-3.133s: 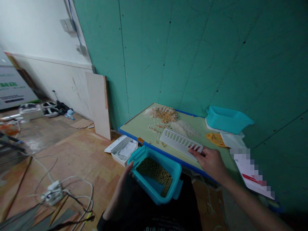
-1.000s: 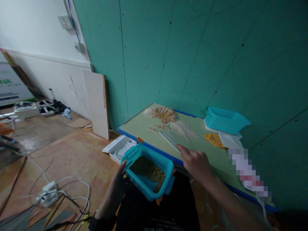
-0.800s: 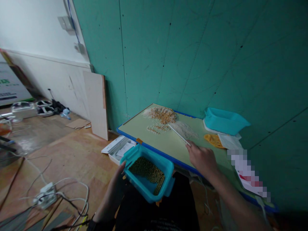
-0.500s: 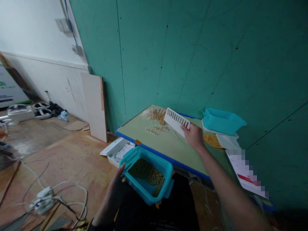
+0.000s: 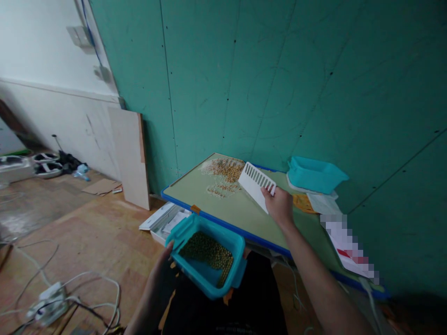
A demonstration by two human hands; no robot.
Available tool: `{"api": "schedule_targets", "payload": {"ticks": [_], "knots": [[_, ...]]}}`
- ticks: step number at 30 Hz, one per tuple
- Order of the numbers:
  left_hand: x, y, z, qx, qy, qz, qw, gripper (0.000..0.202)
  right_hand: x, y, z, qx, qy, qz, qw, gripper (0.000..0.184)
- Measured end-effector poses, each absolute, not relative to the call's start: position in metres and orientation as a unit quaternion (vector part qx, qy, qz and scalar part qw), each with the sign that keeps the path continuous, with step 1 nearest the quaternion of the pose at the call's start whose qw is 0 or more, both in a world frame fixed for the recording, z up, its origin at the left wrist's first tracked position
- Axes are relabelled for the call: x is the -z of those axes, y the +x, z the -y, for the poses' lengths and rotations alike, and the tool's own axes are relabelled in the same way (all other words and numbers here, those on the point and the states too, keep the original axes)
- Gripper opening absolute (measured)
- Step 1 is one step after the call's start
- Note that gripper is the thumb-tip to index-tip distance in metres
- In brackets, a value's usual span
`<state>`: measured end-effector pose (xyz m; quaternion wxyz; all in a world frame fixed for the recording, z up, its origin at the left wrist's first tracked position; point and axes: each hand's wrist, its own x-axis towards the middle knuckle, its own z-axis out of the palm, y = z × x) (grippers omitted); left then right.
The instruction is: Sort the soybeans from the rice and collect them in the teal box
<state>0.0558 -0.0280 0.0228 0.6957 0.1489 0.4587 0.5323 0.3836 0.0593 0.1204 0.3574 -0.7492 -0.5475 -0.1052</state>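
Observation:
My left hand [image 5: 166,263] grips a teal plastic container [image 5: 209,292] by its left side, over my lap in front of the table edge. Small green beans [image 5: 206,246] lie in the container, banked towards its far side. In my right hand [image 5: 278,202] is a white slotted plastic scraper [image 5: 253,188], held by its right end and slanting over the table. Just left of the scraper, yellow beans [image 5: 230,171] are spread on the tabletop [image 5: 240,218] among pale, rice-like grains [image 5: 209,167]. A smaller patch of the mixed grains lies nearer me.
A second teal container [image 5: 314,177] stands at the table's far right. Beside it lie a yellow cloth-like piece [image 5: 303,203] and a partly blurred white sheet [image 5: 352,246]. Below the left edge sits an open white box [image 5: 167,223]. A power strip with cables [image 5: 50,302] lies on the floor.
The scraper has moved slightly right and towards me, turning a little, with more of the yellow beans showing. My left hand still holds the container. The whole view has shifted a little.

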Motion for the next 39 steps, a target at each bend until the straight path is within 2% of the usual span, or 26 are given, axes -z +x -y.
{"api": "schedule_targets", "payload": {"ticks": [7, 14, 21, 25, 31, 39], "knots": [[-0.02, 0.055, 0.023, -0.516, 0.119, -0.469, 0.707, 0.04, -0.111, 0.383, -0.062, 0.091, -0.737, 0.564, 0.36, 0.032], [-0.018, 0.055, 0.028, -0.559, 0.13, -0.456, 0.681, 0.058, -0.112, 0.387, -0.07, 0.051, -0.733, 0.569, 0.369, 0.03], [-0.015, 0.052, 0.022, -0.529, 0.138, -0.471, 0.693, 0.038, -0.118, 0.392, -0.091, -0.004, -0.707, 0.588, 0.393, 0.025], [-0.019, 0.053, 0.022, -0.519, 0.128, -0.475, 0.699, 0.034, -0.122, 0.396, -0.117, -0.101, -0.683, 0.579, 0.435, 0.019], [-0.022, 0.051, 0.025, -0.536, 0.127, -0.467, 0.692, 0.035, -0.128, 0.397, -0.145, -0.347, -0.647, 0.455, 0.505, 0.013], [-0.005, 0.046, 0.019, -0.523, 0.143, -0.476, 0.693, 0.041, -0.122, 0.392, -0.146, -0.418, -0.622, 0.407, 0.523, 0.009]]}}
